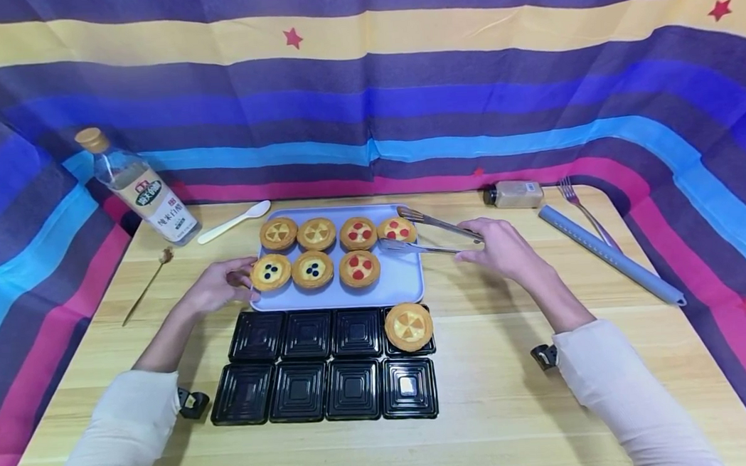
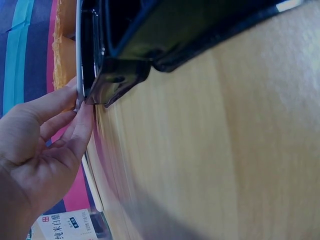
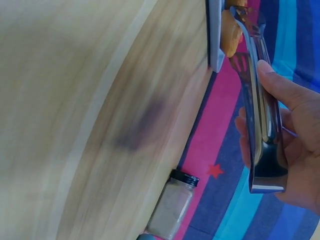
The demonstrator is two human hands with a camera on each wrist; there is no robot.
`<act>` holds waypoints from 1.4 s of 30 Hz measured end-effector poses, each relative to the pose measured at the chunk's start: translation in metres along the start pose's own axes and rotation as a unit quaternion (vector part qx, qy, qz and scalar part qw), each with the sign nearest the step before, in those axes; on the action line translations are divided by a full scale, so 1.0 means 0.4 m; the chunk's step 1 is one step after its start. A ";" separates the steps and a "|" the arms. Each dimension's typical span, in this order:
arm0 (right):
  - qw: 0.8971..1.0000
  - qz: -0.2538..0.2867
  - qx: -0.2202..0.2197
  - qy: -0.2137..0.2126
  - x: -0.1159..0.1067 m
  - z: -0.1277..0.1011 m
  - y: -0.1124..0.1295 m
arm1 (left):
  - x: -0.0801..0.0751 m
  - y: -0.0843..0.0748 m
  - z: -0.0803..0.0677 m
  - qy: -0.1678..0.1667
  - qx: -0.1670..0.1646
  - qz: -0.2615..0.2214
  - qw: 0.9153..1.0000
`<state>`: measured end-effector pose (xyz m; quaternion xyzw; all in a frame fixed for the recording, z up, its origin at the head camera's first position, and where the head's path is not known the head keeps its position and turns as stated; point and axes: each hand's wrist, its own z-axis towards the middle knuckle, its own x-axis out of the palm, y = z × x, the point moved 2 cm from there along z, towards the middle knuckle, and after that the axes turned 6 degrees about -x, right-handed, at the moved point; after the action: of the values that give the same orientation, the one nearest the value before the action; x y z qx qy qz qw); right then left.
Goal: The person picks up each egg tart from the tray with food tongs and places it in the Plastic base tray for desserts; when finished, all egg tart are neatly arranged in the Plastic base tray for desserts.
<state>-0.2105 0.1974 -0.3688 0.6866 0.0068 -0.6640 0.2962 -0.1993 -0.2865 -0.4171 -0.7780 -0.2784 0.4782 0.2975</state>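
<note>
My right hand (image 1: pixel 492 247) grips metal serving tongs (image 3: pixel 260 115). Their spread tips are at the red-dotted tart (image 1: pixel 398 229) at the back right of the pale lilac tray (image 1: pixel 408 288). In the right wrist view the thumb lies along one arm of the tongs. My left hand (image 1: pixel 219 285) pinches the tray's left edge, thumb above and fingers below, beside a tart with dark berries (image 1: pixel 270 272). Several more tarts sit on the tray, some with wedge-shaped toppings. Another wedge-topped tart (image 1: pixel 409 327) sits in the back right black plastic container (image 1: pixel 431 347).
Several black containers (image 1: pixel 298 391) stand in two rows before the tray. Around it lie a vinegar bottle (image 1: pixel 153 196), a white spoon (image 1: pixel 234 221), a thin metal spoon (image 1: pixel 148 286), a spice jar (image 1: pixel 518 194), a fork (image 1: pixel 586 213) and a grey-blue box-like stick (image 1: pixel 611 254).
</note>
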 end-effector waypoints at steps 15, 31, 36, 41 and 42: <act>1.000 0.003 -0.003 0.007 -0.001 0.003 0.001 | -0.001 -0.003 -0.001 0.004 -0.004 -0.003 1.000; 0.999 -0.011 -0.026 -0.029 -0.010 -0.014 0.007 | -0.001 0.001 0.003 0.000 0.003 0.003 1.000; 0.998 -0.020 -0.038 -0.039 -0.019 -0.024 0.012 | 0.000 0.002 0.003 0.000 0.003 0.005 1.000; 0.998 -0.027 -0.046 -0.043 -0.030 -0.038 0.016 | 0.000 0.001 0.002 -0.002 0.003 0.006 1.000; 0.998 -0.028 -0.046 -0.042 -0.032 -0.041 0.017 | 0.000 0.000 0.002 -0.003 0.003 0.006 1.000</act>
<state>-0.1943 0.2035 -0.3553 0.6430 0.0441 -0.6994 0.3091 -0.1999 -0.2863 -0.4175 -0.7776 -0.2731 0.4830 0.2959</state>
